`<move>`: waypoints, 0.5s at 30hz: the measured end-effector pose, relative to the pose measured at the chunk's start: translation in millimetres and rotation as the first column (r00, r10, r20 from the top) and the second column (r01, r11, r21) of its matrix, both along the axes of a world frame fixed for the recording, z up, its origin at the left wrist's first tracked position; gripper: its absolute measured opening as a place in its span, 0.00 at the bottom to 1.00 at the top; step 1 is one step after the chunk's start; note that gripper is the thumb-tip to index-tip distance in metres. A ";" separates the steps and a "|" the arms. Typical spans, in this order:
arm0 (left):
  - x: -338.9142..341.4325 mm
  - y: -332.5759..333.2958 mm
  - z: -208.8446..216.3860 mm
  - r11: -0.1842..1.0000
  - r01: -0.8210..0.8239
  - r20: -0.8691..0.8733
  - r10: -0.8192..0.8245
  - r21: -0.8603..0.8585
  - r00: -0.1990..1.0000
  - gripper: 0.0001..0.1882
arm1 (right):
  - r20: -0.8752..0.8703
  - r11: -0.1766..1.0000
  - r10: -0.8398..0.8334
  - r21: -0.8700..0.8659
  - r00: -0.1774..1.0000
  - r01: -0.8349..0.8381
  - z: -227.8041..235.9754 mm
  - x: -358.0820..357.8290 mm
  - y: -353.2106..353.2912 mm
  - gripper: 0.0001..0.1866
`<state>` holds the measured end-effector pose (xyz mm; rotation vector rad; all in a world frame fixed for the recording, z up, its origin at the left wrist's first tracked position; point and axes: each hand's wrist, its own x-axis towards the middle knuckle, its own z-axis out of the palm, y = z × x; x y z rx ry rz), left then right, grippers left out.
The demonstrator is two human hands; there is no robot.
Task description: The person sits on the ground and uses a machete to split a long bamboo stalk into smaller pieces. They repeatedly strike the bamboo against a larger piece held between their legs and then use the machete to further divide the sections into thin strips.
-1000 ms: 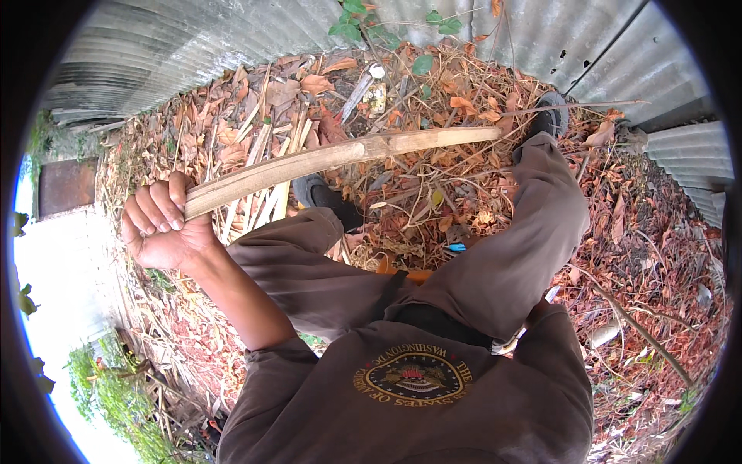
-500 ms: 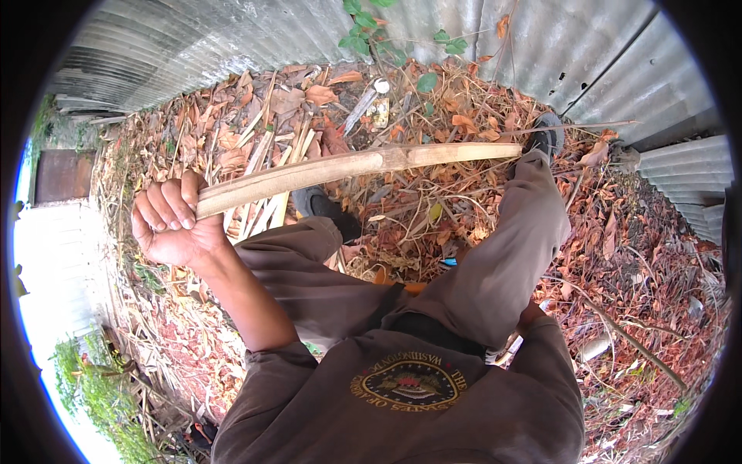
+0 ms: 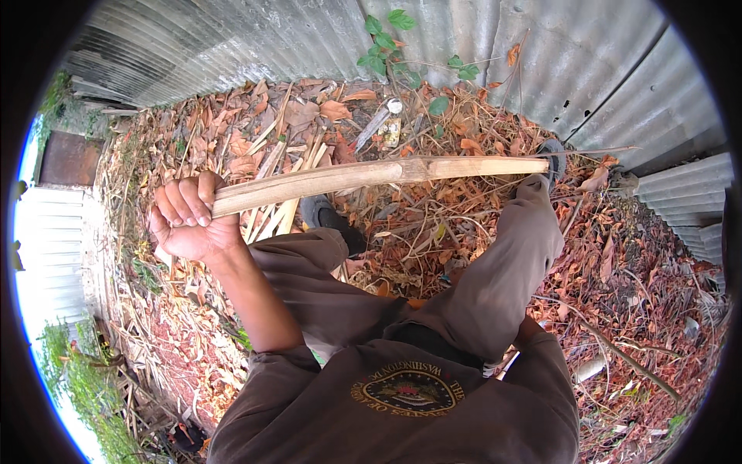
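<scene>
My left hand (image 3: 192, 216) is closed in a fist around one end of a long split bamboo strip (image 3: 325, 181). The pale strip reaches across in front of my legs, with a node past its middle and a tapered far tip by my right shoe (image 3: 553, 161). Only a bit of my right forearm (image 3: 529, 331) shows beside my right thigh. The leg hides my right hand.
Several split bamboo pieces (image 3: 309, 158) lie on the leaf litter beyond my left shoe (image 3: 320, 215). Corrugated metal sheets (image 3: 270, 46) wall off the far side. A pale stick (image 3: 372, 130) and a thin branch (image 3: 630, 357) lie on the ground.
My left hand and the bamboo strip have shifted to the right and slightly down in view. The wall and ground have also shifted a little. The grip is unchanged.
</scene>
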<state>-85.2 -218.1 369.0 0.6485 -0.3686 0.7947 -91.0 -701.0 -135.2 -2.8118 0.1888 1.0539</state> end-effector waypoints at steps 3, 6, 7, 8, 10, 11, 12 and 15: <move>-3.3 0.1 3.1 1.000 0.021 0.027 -0.021 0.009 0.999 0.17 | 0.036 0.999 0.025 0.022 0.999 -0.026 0.2 -8.8 0.6 0.23; -4.2 -1.3 8.6 0.999 0.036 0.057 -0.037 0.026 0.998 0.17 | 0.150 0.994 0.053 0.082 0.987 -0.066 11.6 -18.7 -5.8 0.23; -5.0 -3.1 10.9 0.999 0.050 0.078 -0.051 0.021 0.996 0.17 | 0.232 0.988 0.088 0.106 0.969 -0.115 12.3 -19.6 -17.1 0.23; -5.9 -3.4 14.0 0.998 0.065 0.098 -0.067 0.017 0.993 0.17 | 0.384 0.972 0.134 0.130 0.914 -0.197 15.4 -21.8 -33.5 0.23; -2.3 -3.3 15.7 0.994 0.104 0.113 -0.100 -0.034 0.989 0.17 | 0.717 0.939 0.176 0.083 0.674 -0.334 22.9 -22.2 -81.2 0.22; -3.8 -4.4 20.3 0.993 0.111 0.120 -0.105 -0.043 0.987 0.17 | 0.782 0.950 0.101 0.107 0.615 -0.293 39.9 -21.9 -102.0 0.22; -0.5 -5.4 20.4 0.989 0.137 0.132 -0.129 -0.059 0.983 0.17 | 0.837 0.965 0.005 0.140 0.548 -0.223 57.8 -22.7 -126.0 0.22; -8.3 -2.5 30.4 0.975 0.224 0.190 -0.220 -0.001 0.957 0.17 | 0.537 0.689 -0.718 0.638 0.442 0.344 173.4 -25.2 -136.1 0.13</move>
